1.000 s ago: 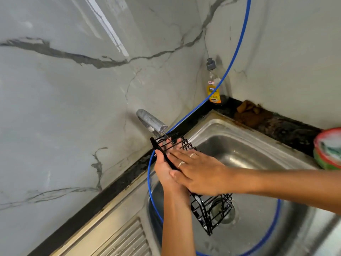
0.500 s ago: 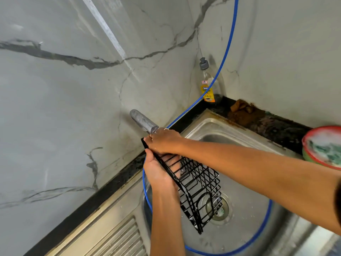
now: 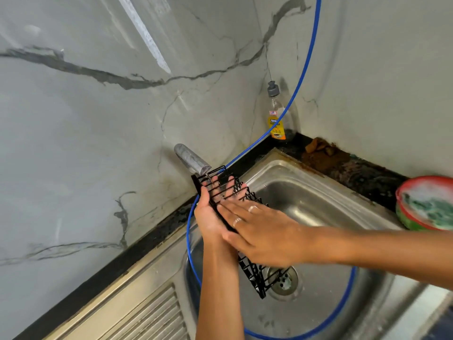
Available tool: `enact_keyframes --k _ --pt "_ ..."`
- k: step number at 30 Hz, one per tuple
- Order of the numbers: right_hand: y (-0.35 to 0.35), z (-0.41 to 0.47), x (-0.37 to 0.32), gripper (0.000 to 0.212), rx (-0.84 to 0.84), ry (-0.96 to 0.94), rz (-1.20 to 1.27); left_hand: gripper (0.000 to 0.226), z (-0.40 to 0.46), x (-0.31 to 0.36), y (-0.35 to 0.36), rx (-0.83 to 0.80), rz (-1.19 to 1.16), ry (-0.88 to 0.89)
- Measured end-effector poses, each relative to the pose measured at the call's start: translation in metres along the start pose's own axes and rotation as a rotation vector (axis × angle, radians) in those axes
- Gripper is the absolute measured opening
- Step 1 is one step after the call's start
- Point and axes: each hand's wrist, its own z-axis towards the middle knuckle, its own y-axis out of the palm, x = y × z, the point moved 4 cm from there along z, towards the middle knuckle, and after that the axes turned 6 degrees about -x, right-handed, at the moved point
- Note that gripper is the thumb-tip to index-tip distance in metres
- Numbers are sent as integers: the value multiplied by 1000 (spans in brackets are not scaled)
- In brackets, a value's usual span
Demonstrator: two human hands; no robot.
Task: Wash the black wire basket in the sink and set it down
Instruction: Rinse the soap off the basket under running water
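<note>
The black wire basket (image 3: 253, 273) hangs tilted over the steel sink (image 3: 326, 179), its top end right under the tap (image 3: 192, 159) and its lower end above the drain (image 3: 285, 282). My left hand (image 3: 210, 218) holds it by its left edge, thumb along the rim, with the fingers showing straight through the wires. My right hand (image 3: 264, 235) lies flat across the basket's middle with straight fingers and hides that part. A thin trickle falls from the tap onto the top wires.
A blue hose (image 3: 295, 99) comes down the marble wall and loops round inside the sink. A dish-soap bottle (image 3: 275, 120) stands in the back corner next to brown scraps (image 3: 323, 154). A red bowl holding a green scrubber and foam (image 3: 427, 204) sits at right. The ribbed drainboard (image 3: 147, 315) lies at lower left.
My right hand left the tap and came down flat onto the basket. My left hand kept hold of the basket, which now sits slightly higher under the spout.
</note>
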Motion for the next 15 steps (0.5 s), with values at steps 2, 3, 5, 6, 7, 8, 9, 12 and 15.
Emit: enact_keyframes --k 2,3,5,6,7,8,9,12,15 --pt "6 -20 -1 69 -10 -10 14 84 -5 -1 8 -32 -14 -11" --pt "7 -25 0 68 -13 2 26 66 -6 -3 12 -40 -52 23" --pt "5 -22 3 60 -11 50 63 48 -8 -3 19 -33 -131 52" --pt "4 -14 4 58 -9 76 74 46 -9 -3 20 -19 -146 41" --pt "3 -4 6 57 -12 107 73 45 -8 -3 18 -9 -149 42" --pt "1 8 7 57 -15 143 66 46 -12 -2 17 -5 -127 45" --pt "-1 23 10 56 -5 176 63 48 -13 -2 13 1 -113 58" --pt "-11 66 22 55 56 222 104 41 -16 1 7 26 -177 119" --pt "-16 99 29 56 -13 105 281 35 -21 4 -2 89 -237 159"
